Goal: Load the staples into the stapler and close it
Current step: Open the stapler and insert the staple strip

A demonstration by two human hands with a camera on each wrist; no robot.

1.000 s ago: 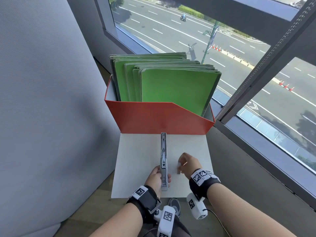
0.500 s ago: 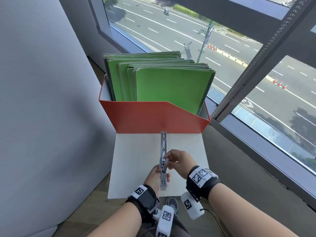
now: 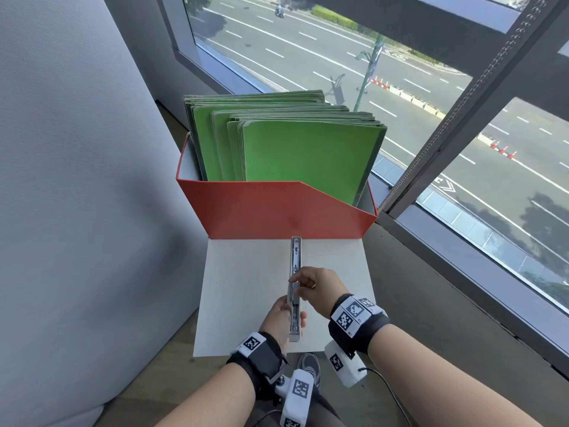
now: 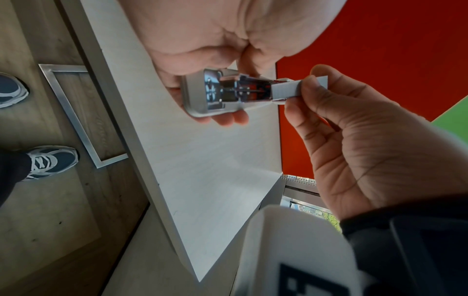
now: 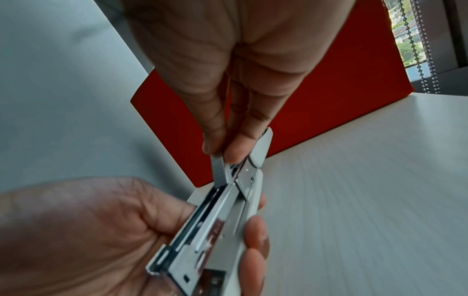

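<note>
A silver stapler (image 3: pixel 296 256) lies opened out flat, pointing away from me over the white table (image 3: pixel 246 291). My left hand (image 3: pixel 280 317) grips its near half from below, with the thumb on one side and the fingers on the other. My right hand (image 3: pixel 318 288) pinches a short grey strip of staples (image 4: pixel 287 89) between thumb and fingers. It holds the strip tilted at the open metal channel of the stapler (image 5: pixel 215 230). In the right wrist view the lower end of the strip of staples (image 5: pixel 219 170) touches the channel near the hinge.
A red file box (image 3: pixel 277 212) holding several green folders (image 3: pixel 308 155) stands at the table's far edge, just beyond the stapler's tip. A grey partition (image 3: pixel 77 180) is on the left and a window (image 3: pixel 462 149) on the right. My shoes (image 4: pixel 50 160) are on the wooden floor below.
My right hand has moved left from beside the stapler to over its middle, bringing the staple strip onto the open channel. My left hand keeps its hold on the stapler.
</note>
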